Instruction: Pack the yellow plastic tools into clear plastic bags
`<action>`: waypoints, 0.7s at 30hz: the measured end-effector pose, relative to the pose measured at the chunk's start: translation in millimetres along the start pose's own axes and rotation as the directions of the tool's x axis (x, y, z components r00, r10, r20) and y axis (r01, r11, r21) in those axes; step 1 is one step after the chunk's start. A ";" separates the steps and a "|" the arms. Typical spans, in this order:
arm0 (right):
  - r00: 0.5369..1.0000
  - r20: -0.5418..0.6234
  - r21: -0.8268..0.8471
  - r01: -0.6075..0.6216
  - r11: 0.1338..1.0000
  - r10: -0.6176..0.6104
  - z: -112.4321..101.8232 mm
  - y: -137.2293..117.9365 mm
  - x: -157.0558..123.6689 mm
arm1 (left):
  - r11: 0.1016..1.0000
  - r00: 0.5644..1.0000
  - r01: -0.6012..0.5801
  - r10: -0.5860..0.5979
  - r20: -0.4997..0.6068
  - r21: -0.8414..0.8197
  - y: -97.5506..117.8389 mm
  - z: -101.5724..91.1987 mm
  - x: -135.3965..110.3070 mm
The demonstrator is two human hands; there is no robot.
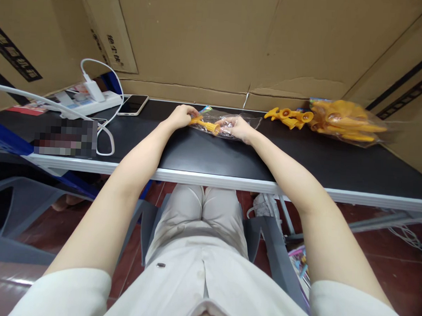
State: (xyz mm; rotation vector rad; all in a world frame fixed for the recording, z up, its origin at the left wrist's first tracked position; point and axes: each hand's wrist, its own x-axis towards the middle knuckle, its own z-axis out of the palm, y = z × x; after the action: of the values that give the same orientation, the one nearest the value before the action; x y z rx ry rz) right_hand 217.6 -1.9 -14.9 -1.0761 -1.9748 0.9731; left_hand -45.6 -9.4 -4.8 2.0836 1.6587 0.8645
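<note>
A yellow plastic toy piece (pixel 208 126) with a cup-shaped end lies between my hands, against or partly inside a clear plastic bag (pixel 254 122). My left hand (pixel 181 116) is closed on the piece's left end, its fingertips partly hidden. My right hand (pixel 239 128) is closed on the bag close to the cup-shaped end. A small blue-green label (pixel 207 109) shows at the bag's far edge. On the right lie several loose yellow toy pieces (pixel 289 118), and beside them a filled clear bag of yellow pieces (pixel 347 120).
The black table (pixel 214 157) has a pale metal front edge. At its left are a phone (pixel 133 105), a white power strip (pixel 93 103) with a charger (pixel 94 90), and a looping white cable (pixel 109 137). Cardboard walls (pixel 210 40) stand behind and at both sides.
</note>
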 end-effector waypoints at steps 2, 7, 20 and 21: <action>1.000 0.002 0.003 -0.002 1.000 0.002 0.2 -3.5 -2.2 | 0.999 0.999 0.037 -0.036 -0.013 0.036 7.2 -2.3 -4.0; 0.999 0.038 0.038 -0.026 0.999 0.024 0.6 -10.3 -8.3 | 0.999 0.999 0.036 -0.036 -0.015 -0.001 19.5 -3.4 -10.5; 0.950 -0.279 -0.241 -0.211 0.948 0.140 -47.6 -13.4 -2.1 | 0.964 0.999 0.047 -0.037 -0.039 0.262 12.1 -5.0 -5.7; 0.920 -0.380 -0.333 -0.232 0.914 0.095 -61.1 -8.9 -3.2 | 0.952 0.998 0.053 -0.038 -0.055 0.301 10.9 -5.1 -5.4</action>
State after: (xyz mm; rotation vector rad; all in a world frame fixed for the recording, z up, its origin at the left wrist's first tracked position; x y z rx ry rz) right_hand 265.9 9.4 22.0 -1.5345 -1.8192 0.4401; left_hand -41.3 -18.0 4.2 2.2233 1.9635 0.6862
